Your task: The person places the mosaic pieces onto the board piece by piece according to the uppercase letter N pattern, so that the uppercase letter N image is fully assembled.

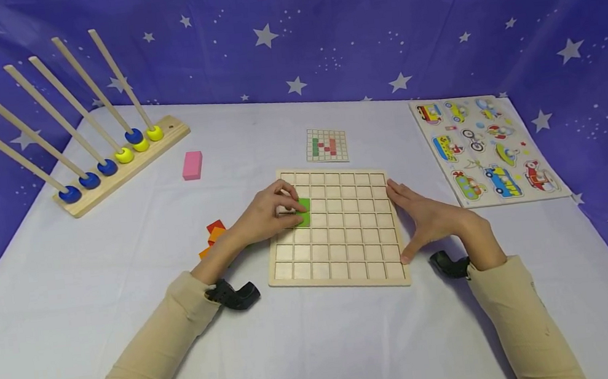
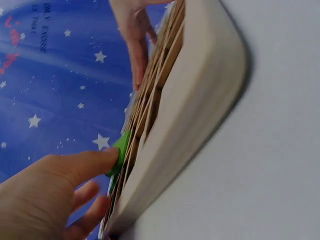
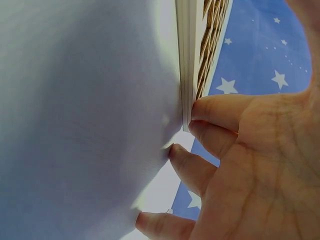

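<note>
A square wooden grid board (image 1: pixel 341 282) with rows of shallow cells lies flat on the table. At its left side my left hand (image 1: pixel 262 216) pinches a green block (image 1: pixel 305 216) between thumb and fingers, over the cells. The left wrist view shows the green block (image 2: pixel 119 156) tilted against the cell ridges, with the thumb on it. My right hand (image 1: pixel 434 218) rests along the board's right edge, thumb and fingers spread. In the right wrist view, fingertips of the right hand (image 3: pixel 265 160) touch the side of the board (image 3: pixel 187 55).
Several red and orange blocks (image 1: pixel 216 234) lie partly behind the left forearm. A pink block (image 1: pixel 193 165) sits farther left. Beyond the board lies a small pattern card (image 1: pixel 326 145). A wooden bead stand (image 1: pixel 129 164) is back left; a picture puzzle (image 1: pixel 489 148) is at right.
</note>
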`<state>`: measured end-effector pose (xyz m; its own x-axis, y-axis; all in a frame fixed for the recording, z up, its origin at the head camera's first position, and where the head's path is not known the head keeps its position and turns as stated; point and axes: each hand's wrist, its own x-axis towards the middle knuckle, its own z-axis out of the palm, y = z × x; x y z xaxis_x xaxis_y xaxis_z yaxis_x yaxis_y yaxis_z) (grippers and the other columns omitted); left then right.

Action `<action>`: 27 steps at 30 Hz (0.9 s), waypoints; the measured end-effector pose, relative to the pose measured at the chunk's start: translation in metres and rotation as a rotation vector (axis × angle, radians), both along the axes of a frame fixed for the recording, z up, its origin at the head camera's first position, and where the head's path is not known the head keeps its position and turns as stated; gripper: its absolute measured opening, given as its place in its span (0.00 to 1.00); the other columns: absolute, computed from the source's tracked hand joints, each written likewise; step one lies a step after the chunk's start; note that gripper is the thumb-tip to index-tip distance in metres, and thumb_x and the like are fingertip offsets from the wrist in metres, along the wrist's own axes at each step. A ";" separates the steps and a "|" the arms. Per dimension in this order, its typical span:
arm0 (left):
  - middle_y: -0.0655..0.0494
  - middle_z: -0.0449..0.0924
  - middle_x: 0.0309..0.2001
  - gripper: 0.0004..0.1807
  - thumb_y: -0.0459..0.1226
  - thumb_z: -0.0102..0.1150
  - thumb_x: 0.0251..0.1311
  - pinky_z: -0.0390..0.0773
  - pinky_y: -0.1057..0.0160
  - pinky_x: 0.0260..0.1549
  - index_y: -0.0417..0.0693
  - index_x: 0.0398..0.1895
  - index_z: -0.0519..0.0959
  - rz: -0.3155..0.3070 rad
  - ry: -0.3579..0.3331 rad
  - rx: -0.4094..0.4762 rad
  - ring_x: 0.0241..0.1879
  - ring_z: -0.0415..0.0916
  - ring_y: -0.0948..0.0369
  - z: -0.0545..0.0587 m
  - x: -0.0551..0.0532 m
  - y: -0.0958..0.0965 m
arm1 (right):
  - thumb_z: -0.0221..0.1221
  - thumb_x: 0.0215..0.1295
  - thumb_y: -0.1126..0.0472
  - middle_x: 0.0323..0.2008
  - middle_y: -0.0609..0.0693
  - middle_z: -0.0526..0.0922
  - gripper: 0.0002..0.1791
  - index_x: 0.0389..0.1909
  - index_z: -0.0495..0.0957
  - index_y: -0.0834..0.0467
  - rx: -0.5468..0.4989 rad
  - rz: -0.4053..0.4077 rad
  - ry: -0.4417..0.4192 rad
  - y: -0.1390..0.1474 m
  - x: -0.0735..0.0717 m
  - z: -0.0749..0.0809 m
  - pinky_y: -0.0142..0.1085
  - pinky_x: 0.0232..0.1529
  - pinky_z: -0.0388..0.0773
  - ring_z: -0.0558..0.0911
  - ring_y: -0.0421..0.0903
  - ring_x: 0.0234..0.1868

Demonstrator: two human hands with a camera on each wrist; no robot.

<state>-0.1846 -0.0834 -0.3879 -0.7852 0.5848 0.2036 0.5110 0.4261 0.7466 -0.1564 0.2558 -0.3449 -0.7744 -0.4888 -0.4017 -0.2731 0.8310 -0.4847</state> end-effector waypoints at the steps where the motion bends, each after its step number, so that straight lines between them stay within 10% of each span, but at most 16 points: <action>1: 0.51 0.73 0.47 0.04 0.35 0.66 0.56 0.73 0.62 0.40 0.47 0.34 0.87 0.017 0.048 -0.040 0.41 0.74 0.58 0.002 0.000 0.001 | 0.80 0.28 0.44 0.77 0.58 0.30 0.79 0.74 0.37 0.68 0.002 0.001 0.001 0.000 0.000 0.000 0.60 0.71 0.40 0.34 0.64 0.76; 5: 0.54 0.69 0.51 0.01 0.36 0.65 0.56 0.73 0.60 0.36 0.52 0.32 0.84 0.093 0.159 -0.192 0.41 0.73 0.59 0.011 0.000 0.005 | 0.80 0.29 0.44 0.77 0.59 0.30 0.78 0.74 0.37 0.68 -0.005 0.005 -0.001 -0.002 -0.001 0.001 0.60 0.71 0.40 0.34 0.64 0.76; 10: 0.57 0.72 0.47 0.11 0.39 0.66 0.54 0.71 0.63 0.32 0.52 0.42 0.82 0.135 0.131 -0.259 0.34 0.73 0.62 0.012 0.001 0.001 | 0.80 0.29 0.45 0.77 0.59 0.30 0.78 0.74 0.37 0.68 -0.024 0.009 -0.019 -0.004 0.000 -0.002 0.61 0.71 0.40 0.33 0.64 0.75; 22: 0.52 0.74 0.38 0.11 0.40 0.73 0.48 0.65 0.62 0.37 0.46 0.33 0.84 0.313 0.057 -0.052 0.37 0.69 0.57 -0.012 -0.015 -0.064 | 0.80 0.29 0.45 0.76 0.61 0.30 0.78 0.74 0.37 0.69 -0.013 0.008 -0.011 -0.004 0.004 0.001 0.61 0.71 0.40 0.34 0.64 0.75; 27: 0.50 0.77 0.37 0.06 0.37 0.70 0.52 0.66 0.60 0.46 0.44 0.31 0.85 0.268 -0.058 -0.032 0.41 0.69 0.57 -0.010 -0.017 -0.091 | 0.79 0.29 0.44 0.76 0.60 0.30 0.79 0.74 0.37 0.69 -0.024 0.001 -0.002 -0.001 0.004 0.002 0.61 0.70 0.40 0.33 0.65 0.75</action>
<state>-0.2020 -0.1743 -0.3980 -0.9225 0.3603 0.1387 0.3339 0.5642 0.7551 -0.1528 0.2549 -0.3430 -0.7728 -0.4993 -0.3917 -0.2729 0.8187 -0.5051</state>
